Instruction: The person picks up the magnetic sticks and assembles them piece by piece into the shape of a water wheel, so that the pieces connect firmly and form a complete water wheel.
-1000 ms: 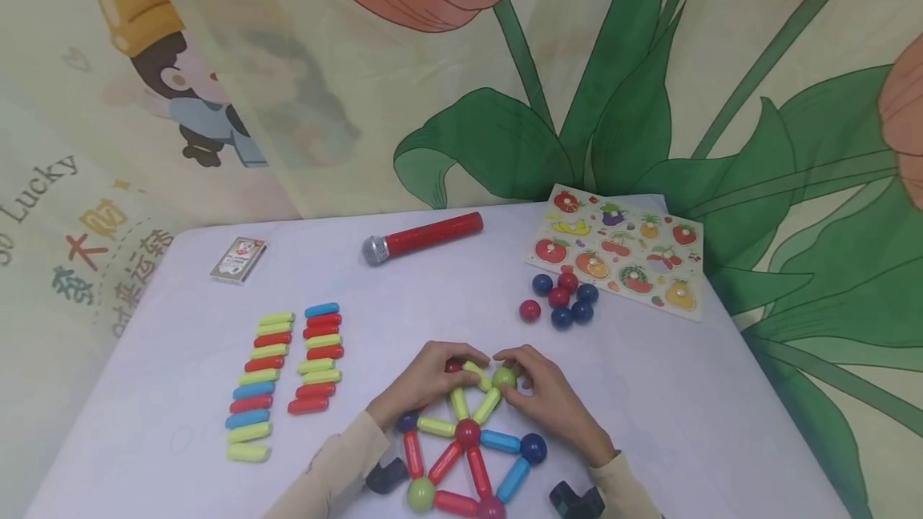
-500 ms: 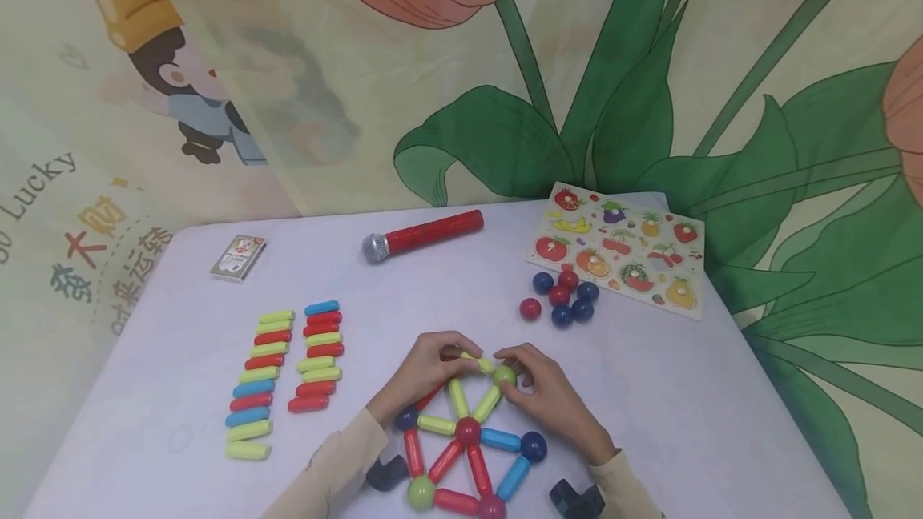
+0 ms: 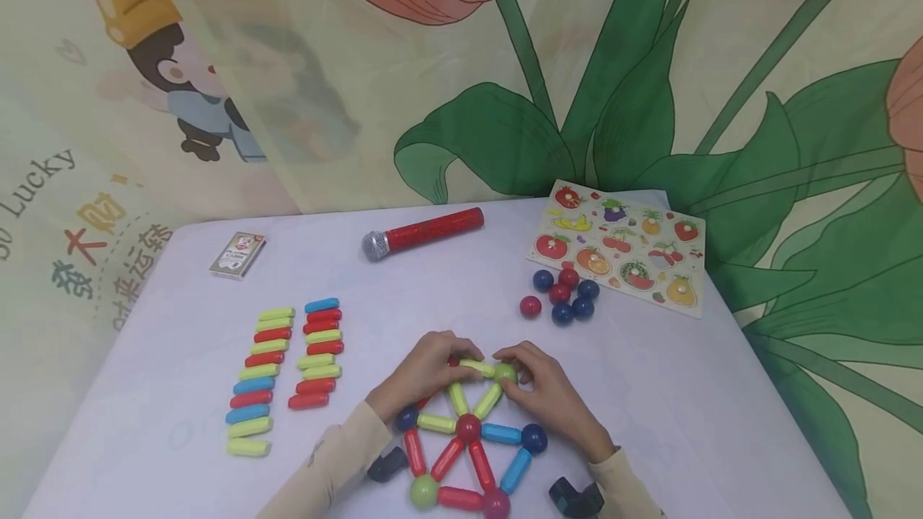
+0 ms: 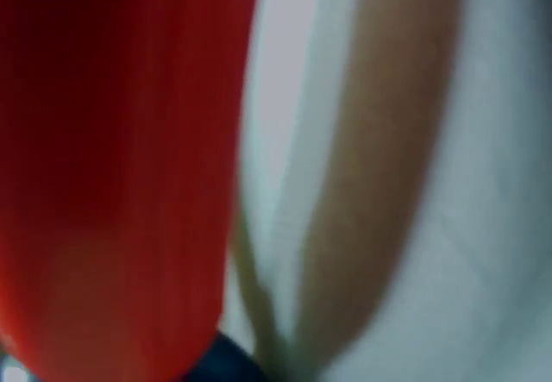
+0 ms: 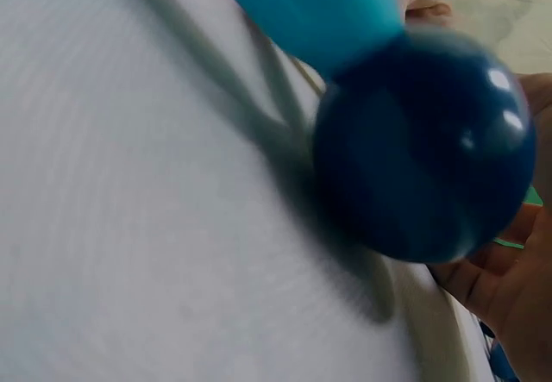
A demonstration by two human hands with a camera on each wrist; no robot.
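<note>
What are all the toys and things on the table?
Red toy microphone with a silver head: one, far middle of the table.
Small card box: one, far left.
Fruit picture puzzle board: one, far right.
Loose round balls: six, dark blue and red, beside the board.
Spare capsule-shaped sticks: two rows, yellow-green, red and blue, on the left.
Wheel of sticks and balls: one, red ball at its hub, near edge.
White table: one.
Left hand: holds the yellow-green stick on the wheel's far rim.
Right hand: fingers grip the green ball.
</note>
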